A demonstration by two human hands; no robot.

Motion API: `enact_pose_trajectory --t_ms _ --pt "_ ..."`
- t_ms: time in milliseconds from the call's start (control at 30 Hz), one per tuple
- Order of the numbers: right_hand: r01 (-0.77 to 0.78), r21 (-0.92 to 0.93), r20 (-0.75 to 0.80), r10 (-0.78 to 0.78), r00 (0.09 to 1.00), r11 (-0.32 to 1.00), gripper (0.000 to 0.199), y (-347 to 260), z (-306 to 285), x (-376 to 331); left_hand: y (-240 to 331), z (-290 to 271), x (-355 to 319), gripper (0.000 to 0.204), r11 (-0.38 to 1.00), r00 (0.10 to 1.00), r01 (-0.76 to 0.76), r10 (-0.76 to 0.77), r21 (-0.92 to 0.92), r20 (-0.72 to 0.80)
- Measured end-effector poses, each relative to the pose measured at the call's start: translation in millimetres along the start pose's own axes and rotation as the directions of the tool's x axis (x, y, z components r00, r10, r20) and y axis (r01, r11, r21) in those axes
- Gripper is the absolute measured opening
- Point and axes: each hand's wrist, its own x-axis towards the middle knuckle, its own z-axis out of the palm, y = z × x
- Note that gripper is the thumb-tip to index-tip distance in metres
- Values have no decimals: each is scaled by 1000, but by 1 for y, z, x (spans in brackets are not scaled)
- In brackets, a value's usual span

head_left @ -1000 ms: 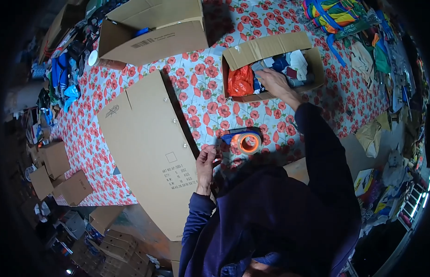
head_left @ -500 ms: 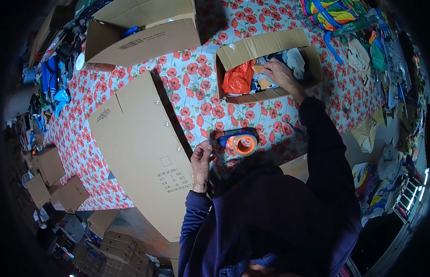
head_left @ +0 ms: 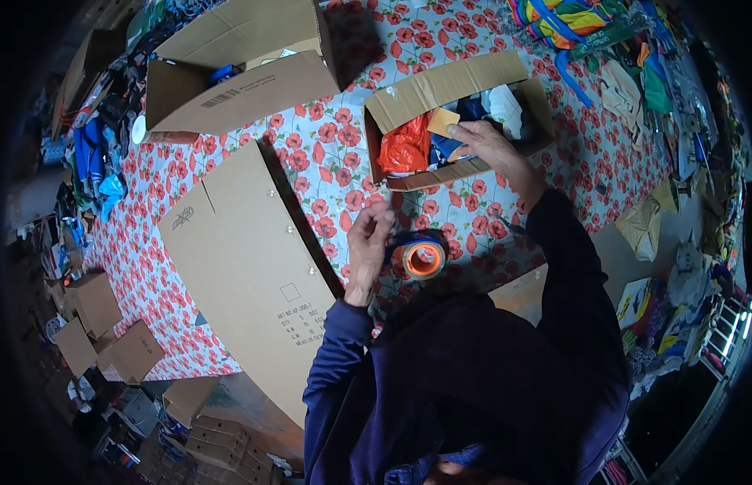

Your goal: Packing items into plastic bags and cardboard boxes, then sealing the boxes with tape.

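My right hand (head_left: 490, 145) is over the open cardboard box (head_left: 440, 85) at the upper right, its fingers closed on the edge of a small tan-yellow square piece (head_left: 445, 122), like card. In that box lie a crumpled red plastic bag (head_left: 406, 145), dark blue cloth and a white bundle (head_left: 505, 111). My left hand (head_left: 369, 246) hovers in front of the box with fingers curled together; whether it pinches something small I cannot make out. Close beside it on the table is a tape dispenser with an orange-cored roll of tape (head_left: 425, 259), its blue part mostly hidden.
A large flattened carton (head_left: 238, 242) lies left of my left hand. Farther back stands a bigger open box (head_left: 254, 93). Colourful bundled straps (head_left: 566, 24) and loose cloth lie at the far right of the poppy-print tablecloth (head_left: 335, 153). Cartons (head_left: 129, 352) crowd the lower left.
My left hand has moved up and right, toward the box. My right hand has raised the tan-yellow piece clear of the contents, so more of it shows. The view has shifted slightly.
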Motion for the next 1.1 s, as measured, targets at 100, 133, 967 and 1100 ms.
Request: enact_pose_trajectory --t_ms 100,133,967,1100 --pt "34 62 15 -35 999 998 50 -2 6 -6 26 40 25 32 996 996 -88 88 26 14" --pt "74 50 29 -76 997 996 48 1 8 -5 29 54 35 31 992 992 -123 123 -10 3" --pt "399 -333 -281 -493 823 855 27 42 11 17 -1 59 110 19 615 810 -491 584 617 62" --pt "277 -535 18 -317 948 798 33 25 21 8 5 56 109 23 -78 694 -415 618 907 370"
